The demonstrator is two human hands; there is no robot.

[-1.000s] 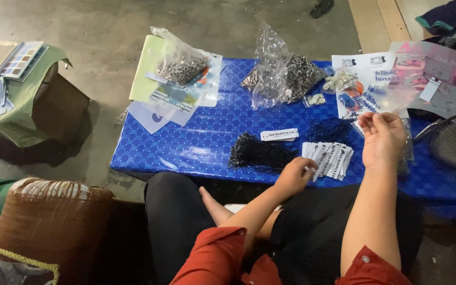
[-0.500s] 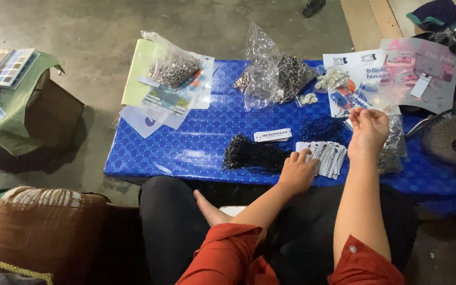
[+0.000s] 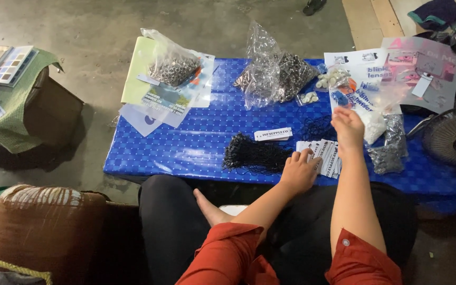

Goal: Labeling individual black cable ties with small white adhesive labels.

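Here, my left hand (image 3: 299, 171) rests flat on the white cards (image 3: 324, 157) beside the black cords (image 3: 252, 154) on the blue bench (image 3: 186, 148), while my right hand (image 3: 347, 124), fingers pinched on something too small to tell, should lift steadily.

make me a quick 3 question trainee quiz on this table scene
1. True or false: the left hand rests on the stack of white cards.
2. Which lies just left of the cards: A) a black bundle of cords B) a red cup?
3. What colour is the table cover?

Key: 1 true; 2 A; 3 blue. The right hand is raised above the cards; its grip cannot be made out.
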